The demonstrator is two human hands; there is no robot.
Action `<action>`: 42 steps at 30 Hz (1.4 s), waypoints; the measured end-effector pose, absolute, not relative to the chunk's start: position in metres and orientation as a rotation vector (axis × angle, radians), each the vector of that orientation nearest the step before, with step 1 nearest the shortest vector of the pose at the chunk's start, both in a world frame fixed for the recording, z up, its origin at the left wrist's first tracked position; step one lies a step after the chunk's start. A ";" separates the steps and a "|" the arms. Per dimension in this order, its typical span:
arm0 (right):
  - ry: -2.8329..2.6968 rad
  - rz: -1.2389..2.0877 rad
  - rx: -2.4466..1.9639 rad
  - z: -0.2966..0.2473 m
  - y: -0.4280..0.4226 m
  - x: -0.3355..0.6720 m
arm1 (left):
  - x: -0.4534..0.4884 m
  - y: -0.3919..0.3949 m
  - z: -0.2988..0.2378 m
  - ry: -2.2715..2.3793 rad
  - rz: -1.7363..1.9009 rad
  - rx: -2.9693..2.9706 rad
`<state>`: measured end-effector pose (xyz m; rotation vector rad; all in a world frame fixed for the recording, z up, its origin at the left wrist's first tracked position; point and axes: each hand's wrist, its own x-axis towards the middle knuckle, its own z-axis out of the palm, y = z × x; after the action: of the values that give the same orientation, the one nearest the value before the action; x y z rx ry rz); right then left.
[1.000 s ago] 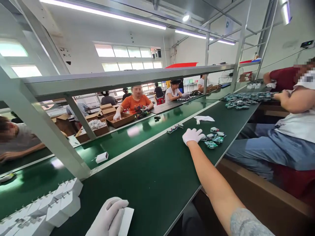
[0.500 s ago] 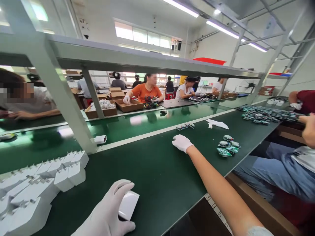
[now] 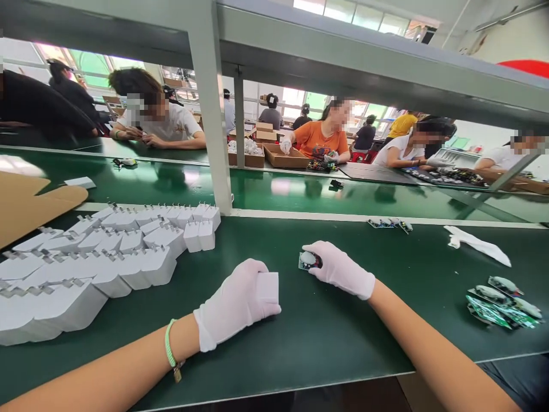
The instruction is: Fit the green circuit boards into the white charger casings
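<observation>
Both my hands wear white gloves over the dark green bench [image 3: 326, 343]. My left hand [image 3: 238, 300] is closed around a white plastic charger housing [image 3: 269, 287], one end of it pointing right. A little to the right, my right hand [image 3: 341, 268] grips a small circuit board [image 3: 307, 261] with a rounded pale part on it, between thumb and fingers. The two pieces are apart. Left of my left hand stand rows of white charger housings [image 3: 154, 266] with metal prongs on top. A small pile of circuit boards [image 3: 501, 303] lies at the right.
More circuit boards [image 3: 389, 223] and a white glove [image 3: 478, 245] lie farther back. Behind a pale strip runs a shiny green belt [image 3: 274, 197]. A metal post [image 3: 217, 126] and an overhead shelf [image 3: 343, 54] stand ahead. Cardboard [image 3: 38, 206] lies at left; co-workers sit opposite.
The view has swung left. My right hand has come back toward my left hand and now shows a circuit board in its grip. My left hand still holds the white housing.
</observation>
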<state>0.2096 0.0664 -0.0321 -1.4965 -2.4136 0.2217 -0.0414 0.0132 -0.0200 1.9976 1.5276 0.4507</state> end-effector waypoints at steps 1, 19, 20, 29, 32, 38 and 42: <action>-2.417 0.202 -1.478 -0.032 0.064 0.206 | -0.042 0.014 -0.021 1.534 0.465 1.971; -1.835 1.135 -1.188 -0.011 0.021 0.180 | -0.040 0.018 -0.013 1.473 0.553 1.852; -1.847 1.112 -1.181 -0.011 0.019 0.179 | -0.039 0.018 -0.013 1.473 0.554 1.858; -1.928 0.873 -1.396 -0.006 0.011 0.163 | -0.039 0.012 -0.021 1.350 0.626 1.849; -1.860 0.951 -1.447 -0.010 0.008 0.158 | -0.040 0.010 -0.025 1.173 0.688 1.850; -1.722 1.320 -1.110 -0.025 0.004 0.157 | -0.042 0.009 -0.023 1.173 0.766 1.850; -1.654 1.676 -0.955 -0.020 0.005 0.155 | -0.043 0.007 -0.021 1.088 0.854 1.802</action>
<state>0.1554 0.0053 -0.0197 -0.9549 -1.6541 1.6761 -0.0426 0.0074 -0.0215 1.8023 1.0878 0.8541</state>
